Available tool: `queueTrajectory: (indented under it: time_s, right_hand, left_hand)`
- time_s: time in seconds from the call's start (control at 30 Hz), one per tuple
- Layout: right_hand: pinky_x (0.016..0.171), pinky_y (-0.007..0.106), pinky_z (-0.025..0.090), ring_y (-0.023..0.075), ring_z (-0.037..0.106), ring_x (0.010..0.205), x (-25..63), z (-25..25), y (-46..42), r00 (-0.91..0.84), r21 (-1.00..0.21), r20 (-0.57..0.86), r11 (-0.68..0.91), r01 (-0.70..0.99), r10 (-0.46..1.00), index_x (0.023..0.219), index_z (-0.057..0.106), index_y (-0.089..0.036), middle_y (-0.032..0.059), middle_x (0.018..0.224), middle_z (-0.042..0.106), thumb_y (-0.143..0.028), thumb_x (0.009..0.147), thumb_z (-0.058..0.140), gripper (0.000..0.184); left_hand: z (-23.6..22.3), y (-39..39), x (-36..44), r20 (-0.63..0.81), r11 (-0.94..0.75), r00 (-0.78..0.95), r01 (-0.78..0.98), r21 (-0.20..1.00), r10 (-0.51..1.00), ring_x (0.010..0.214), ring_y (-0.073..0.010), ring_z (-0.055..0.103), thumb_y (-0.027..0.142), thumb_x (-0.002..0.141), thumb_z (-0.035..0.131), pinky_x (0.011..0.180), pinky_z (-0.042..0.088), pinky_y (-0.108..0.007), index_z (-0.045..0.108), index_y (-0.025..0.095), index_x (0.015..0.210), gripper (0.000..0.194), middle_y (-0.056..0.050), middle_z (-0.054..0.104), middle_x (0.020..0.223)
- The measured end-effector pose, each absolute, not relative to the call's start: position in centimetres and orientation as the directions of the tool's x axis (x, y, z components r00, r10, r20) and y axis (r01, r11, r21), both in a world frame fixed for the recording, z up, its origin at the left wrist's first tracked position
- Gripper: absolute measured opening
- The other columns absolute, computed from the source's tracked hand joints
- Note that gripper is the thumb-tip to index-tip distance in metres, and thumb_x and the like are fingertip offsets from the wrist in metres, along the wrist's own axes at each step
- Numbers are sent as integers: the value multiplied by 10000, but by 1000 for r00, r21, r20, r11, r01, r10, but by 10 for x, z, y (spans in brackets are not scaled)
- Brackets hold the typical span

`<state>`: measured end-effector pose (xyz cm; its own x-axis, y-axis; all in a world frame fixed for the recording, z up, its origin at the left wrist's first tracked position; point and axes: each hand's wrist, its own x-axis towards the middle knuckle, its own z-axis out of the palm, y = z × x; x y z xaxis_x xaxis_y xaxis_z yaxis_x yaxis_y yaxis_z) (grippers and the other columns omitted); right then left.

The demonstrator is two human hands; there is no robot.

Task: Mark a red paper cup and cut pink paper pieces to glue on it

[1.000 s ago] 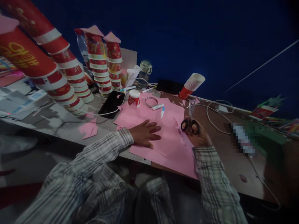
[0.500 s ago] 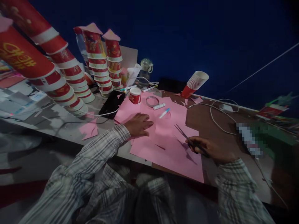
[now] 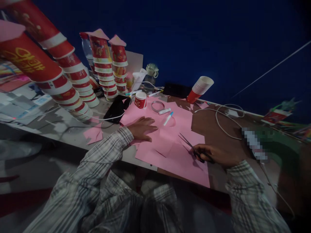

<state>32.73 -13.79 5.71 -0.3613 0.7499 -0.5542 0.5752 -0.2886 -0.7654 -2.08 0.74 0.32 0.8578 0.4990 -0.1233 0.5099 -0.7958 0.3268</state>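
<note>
Large pink paper sheets (image 3: pixel 175 158) lie on the table in front of me. My left hand (image 3: pixel 142 128) rests flat on the paper's left part, fingers stretched out. My right hand (image 3: pixel 216 155) grips black-handled scissors (image 3: pixel 191 147) over the paper's right part. The blades are slightly apart and point up and to the left. A white marker (image 3: pixel 164 111) and a blue-tipped pen (image 3: pixel 168 118) lie on the paper farther back.
Tall stacks of red paper cups (image 3: pixel 104 64) stand at the left and back. A tilted cup stack (image 3: pixel 200 87), a single red cup (image 3: pixel 140 99), a tape ring (image 3: pixel 157 106), a black phone (image 3: pixel 116 108) and white cables (image 3: pixel 225 119) lie around the paper.
My right hand swung the scissors from upright at the paper's far right edge down and nearer to me, blades now pointing left. My left hand drew back a little to the left.
</note>
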Motion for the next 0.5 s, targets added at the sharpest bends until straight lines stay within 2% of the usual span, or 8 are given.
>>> queueTrajectory:
  time_s: [0.13, 0.3, 0.5]
  right_hand:
    - [592, 267, 407, 113, 496, 649, 334, 45, -137, -384, -771, -556, -285, 569, 737, 994, 650, -132, 57, 819, 608, -701, 717, 679, 634]
    - [524, 242, 335, 107, 503, 615, 334, 26, -115, -414, -815, -527, -303, 494, 742, 1066, 611, -136, 48, 776, 628, -708, 750, 634, 654]
    - [506, 240, 313, 93, 465, 585, 321, 25, -91, -431, -819, -516, -278, 503, 740, 1009, 614, -142, 28, 744, 609, -697, 772, 627, 604]
  left_hand:
    - [8, 10, -23, -160, -789, 861, 507, 346, 483, 1514, -366, 171, 672, 819, 600, 1197, 104, -590, 439, 301, 1478, 773, -137, 230, 1637]
    - [14, 12, -26, -216, -767, 860, 510, 389, 462, 1531, -337, 126, 674, 830, 585, 1202, 43, -587, 424, 337, 1480, 750, -91, 195, 1653]
    - [17, 13, -29, -244, -761, 866, 500, 413, 436, 1539, -335, 78, 656, 840, 588, 1203, 1, -589, 430, 338, 1478, 730, -70, 160, 1662]
